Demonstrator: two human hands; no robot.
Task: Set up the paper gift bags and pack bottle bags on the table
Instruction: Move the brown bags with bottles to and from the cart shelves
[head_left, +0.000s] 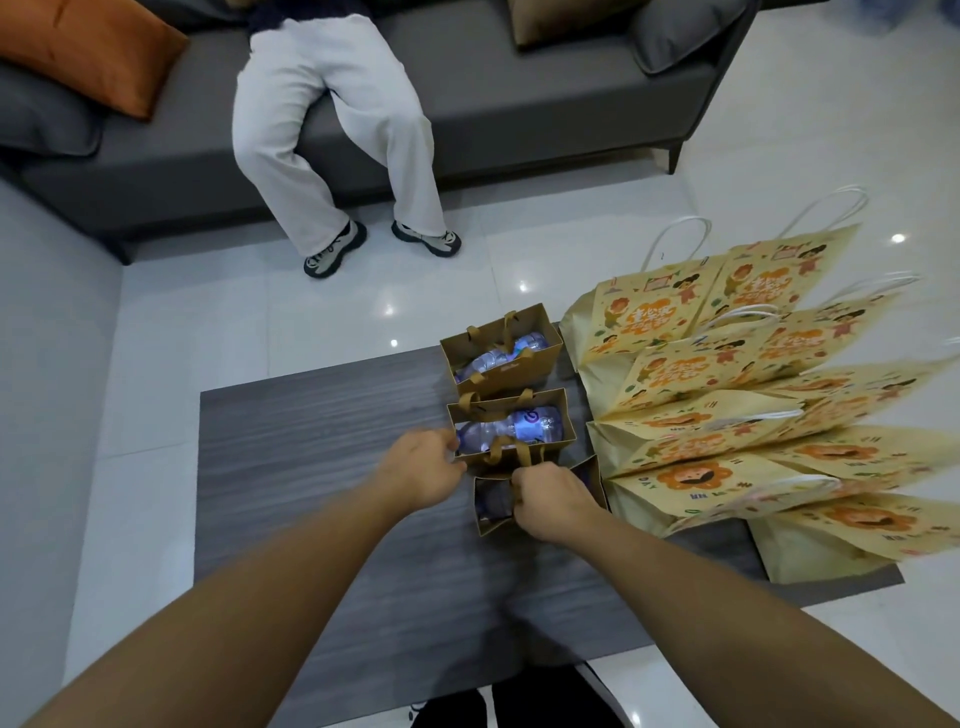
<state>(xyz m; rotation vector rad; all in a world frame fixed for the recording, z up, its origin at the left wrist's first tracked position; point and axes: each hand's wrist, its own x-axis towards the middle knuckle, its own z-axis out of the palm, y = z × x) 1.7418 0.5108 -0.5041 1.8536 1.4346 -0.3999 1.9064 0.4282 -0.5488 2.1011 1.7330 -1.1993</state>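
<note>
Packing nears done: two small brown paper bottle bags (511, 395) sit filled; both hands, left hand (423, 470) and right hand (553, 501), fingers curled, grip the third brown bag (491, 512) beside the yellow printed gift bags (727, 405).

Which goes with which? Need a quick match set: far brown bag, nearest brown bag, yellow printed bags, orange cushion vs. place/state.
1. far brown bag
2. nearest brown bag
3. yellow printed bags
4. orange cushion

A. on the sofa
B. gripped by the right hand
C. overlapping along the table's right side
D. untouched, bottles inside

Pairs: 1-D, 2-B, 3-C, 4-A
</note>
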